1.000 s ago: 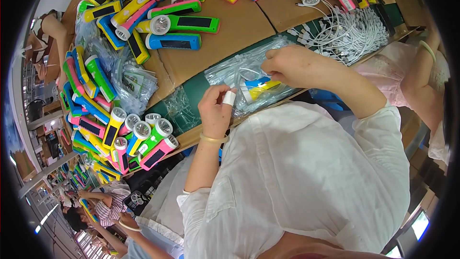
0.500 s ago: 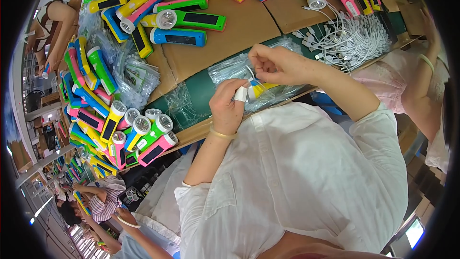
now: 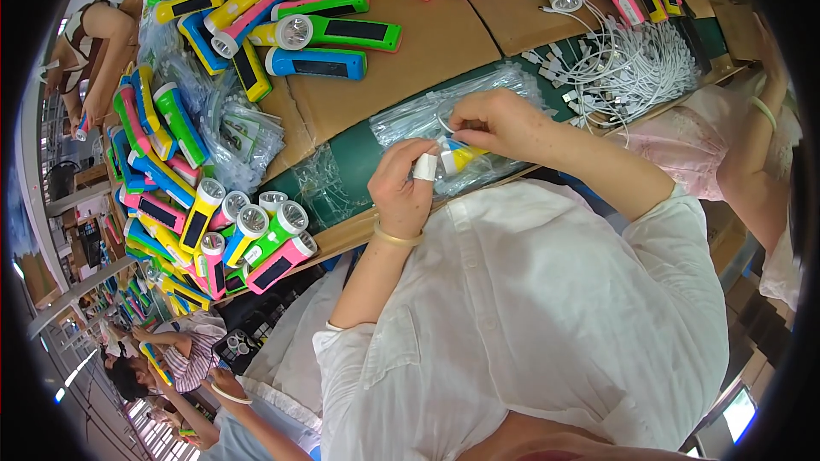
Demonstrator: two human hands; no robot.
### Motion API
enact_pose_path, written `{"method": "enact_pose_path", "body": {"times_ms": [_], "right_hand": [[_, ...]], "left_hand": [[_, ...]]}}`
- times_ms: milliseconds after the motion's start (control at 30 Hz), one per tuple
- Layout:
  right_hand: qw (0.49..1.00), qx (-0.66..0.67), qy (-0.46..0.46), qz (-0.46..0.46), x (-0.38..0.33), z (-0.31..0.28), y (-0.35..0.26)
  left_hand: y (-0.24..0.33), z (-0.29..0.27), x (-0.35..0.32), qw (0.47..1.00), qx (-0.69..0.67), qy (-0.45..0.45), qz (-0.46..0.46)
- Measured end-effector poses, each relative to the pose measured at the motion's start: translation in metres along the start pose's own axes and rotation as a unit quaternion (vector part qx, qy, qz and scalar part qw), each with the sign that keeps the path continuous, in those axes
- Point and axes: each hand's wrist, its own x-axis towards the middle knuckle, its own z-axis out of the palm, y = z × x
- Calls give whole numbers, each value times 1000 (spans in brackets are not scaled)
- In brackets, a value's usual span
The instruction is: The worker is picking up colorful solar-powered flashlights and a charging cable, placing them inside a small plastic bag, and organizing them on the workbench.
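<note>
My left hand (image 3: 403, 189), with white tape on one finger and a gold bangle at the wrist, grips a yellow and blue flashlight (image 3: 458, 159) inside a clear plastic bag. My right hand (image 3: 497, 122) pinches the top of that bag and a thin white cable just above the flashlight. Both hands work over a pile of clear plastic bags (image 3: 444, 115) lying on the green mat (image 3: 354, 158).
Coloured flashlights (image 3: 329, 32) cover the cardboard at the back; more flashlights (image 3: 248, 239) stand at the left. A heap of white cables (image 3: 636, 64) lies at the right. Bagged leaflets (image 3: 235, 132) sit at the left. Another person (image 3: 752, 162) sits at my right, and others sit further off.
Both hands stay together on the bagged flashlight. The right hand has shifted slightly at the bag's top, and the view has tilted a little.
</note>
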Motion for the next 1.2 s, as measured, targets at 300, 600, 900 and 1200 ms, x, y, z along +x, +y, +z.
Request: {"method": "enact_pose_path", "body": {"times_ms": [300,600,900,1200], "right_hand": [[997,24,-69,-36,8,-10,-4],[997,-13,-10,-76,4,-4,-10],[994,-109,30,-10,-51,-62,31],[923,9,332,194,-30,-189,93]], "left_hand": [[-3,1,0,1000,-24,9,-1],[-2,-1,0,999,-31,-10,-13],[-17,-21,-6,960,-184,34,-210],[-17,-4,24,980,167,-102,-31]]}}
